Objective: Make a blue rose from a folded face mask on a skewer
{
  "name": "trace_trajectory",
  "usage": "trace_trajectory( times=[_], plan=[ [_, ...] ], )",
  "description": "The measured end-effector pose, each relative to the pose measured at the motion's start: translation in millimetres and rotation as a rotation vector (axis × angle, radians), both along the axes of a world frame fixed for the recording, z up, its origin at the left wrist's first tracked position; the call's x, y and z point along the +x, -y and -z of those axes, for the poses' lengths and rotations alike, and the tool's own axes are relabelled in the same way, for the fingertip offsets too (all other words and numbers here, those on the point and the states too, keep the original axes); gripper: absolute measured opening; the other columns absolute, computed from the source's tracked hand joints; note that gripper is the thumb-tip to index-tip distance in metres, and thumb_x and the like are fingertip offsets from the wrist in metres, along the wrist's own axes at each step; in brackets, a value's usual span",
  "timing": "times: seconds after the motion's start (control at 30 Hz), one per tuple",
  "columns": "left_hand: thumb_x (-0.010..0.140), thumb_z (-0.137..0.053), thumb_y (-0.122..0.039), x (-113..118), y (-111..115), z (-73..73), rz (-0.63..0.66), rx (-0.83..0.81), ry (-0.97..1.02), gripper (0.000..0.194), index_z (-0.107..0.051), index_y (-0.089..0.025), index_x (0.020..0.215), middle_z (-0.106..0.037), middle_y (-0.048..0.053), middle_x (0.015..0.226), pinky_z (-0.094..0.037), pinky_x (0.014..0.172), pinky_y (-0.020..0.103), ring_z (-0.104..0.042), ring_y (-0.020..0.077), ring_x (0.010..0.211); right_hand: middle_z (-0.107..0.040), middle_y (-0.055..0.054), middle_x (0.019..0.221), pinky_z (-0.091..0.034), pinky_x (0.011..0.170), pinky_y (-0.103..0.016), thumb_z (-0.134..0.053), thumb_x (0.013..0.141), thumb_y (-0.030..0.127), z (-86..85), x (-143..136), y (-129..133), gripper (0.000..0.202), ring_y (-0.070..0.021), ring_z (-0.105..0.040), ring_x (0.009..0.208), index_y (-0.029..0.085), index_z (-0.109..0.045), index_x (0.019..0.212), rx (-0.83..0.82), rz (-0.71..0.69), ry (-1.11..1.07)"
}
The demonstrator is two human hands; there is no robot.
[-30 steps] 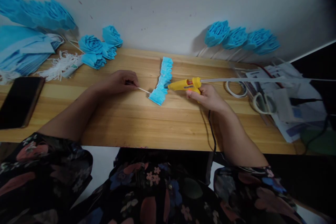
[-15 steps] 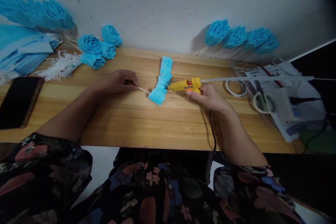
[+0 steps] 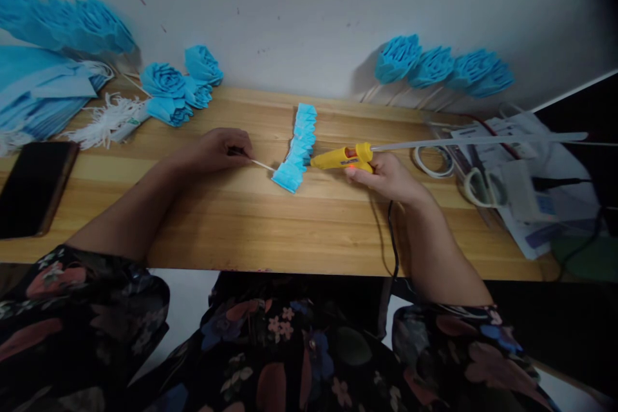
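Note:
My left hand (image 3: 226, 147) pinches a thin pale stick (image 3: 262, 165), whose far end meets the lower end of a pleated light-blue strip (image 3: 302, 138). The strip lies on the table, running away from me, with its near end turned toward the left. In my right hand (image 3: 386, 175) is a yellow hot glue gun (image 3: 345, 158), its nozzle close against the strip's right edge; whether it touches I cannot tell. A red light glows by my fingers. Out of the gun's back sticks a long clear glue stick (image 3: 477, 141).
Blue fabric flowers on sticks lean at the right wall (image 3: 437, 67) and lie at the left (image 3: 167, 82). Blue face masks (image 3: 38, 90), white ear loops (image 3: 113, 119) and a phone (image 3: 36, 190) are on the left. Scissors (image 3: 485, 187) and a white coil (image 3: 434, 162) lie right. A cord (image 3: 394, 238) hangs down.
The glue gun has shifted very slightly right, and the back end of its glue stick has risen a little. My left hand, the stick and the strip stay almost the same.

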State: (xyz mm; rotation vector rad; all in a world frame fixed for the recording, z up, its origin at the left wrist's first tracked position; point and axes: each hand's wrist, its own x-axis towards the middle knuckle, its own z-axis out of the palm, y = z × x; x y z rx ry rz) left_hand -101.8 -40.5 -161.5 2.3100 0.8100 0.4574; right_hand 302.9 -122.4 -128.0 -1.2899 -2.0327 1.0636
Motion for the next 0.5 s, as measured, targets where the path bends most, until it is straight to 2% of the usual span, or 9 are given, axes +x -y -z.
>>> trace_trajectory(
  times=[0.27,0.5],
  plan=[
    [0.101,-0.072,-0.065,0.9,-0.1,-1.2,0.008,0.002,0.002,0.048,-0.078,-0.019,0.087,-0.074,0.006,0.086,-0.049,0.072,0.028,-0.067,0.0187,0.079,-0.061,0.001,0.075,-0.041,0.067,-0.032,-0.072,0.093,0.059,2.8,-2.4,-0.1,0.036,-0.0166,-0.051,0.069,0.023,-0.072,0.091,-0.006,-0.029,-0.011],
    [0.102,-0.071,-0.065,0.3,0.1,-3.4,0.011,0.002,0.001,0.048,-0.078,-0.02,0.089,-0.073,0.006,0.086,-0.049,0.071,0.028,-0.066,0.019,0.078,-0.051,0.003,0.067,-0.035,0.061,-0.032,-0.072,0.094,0.068,4.5,4.6,-2.5,0.048,-0.0144,-0.044,0.063,0.023,-0.065,0.076,-0.015,-0.046,0.02]
  ],
)
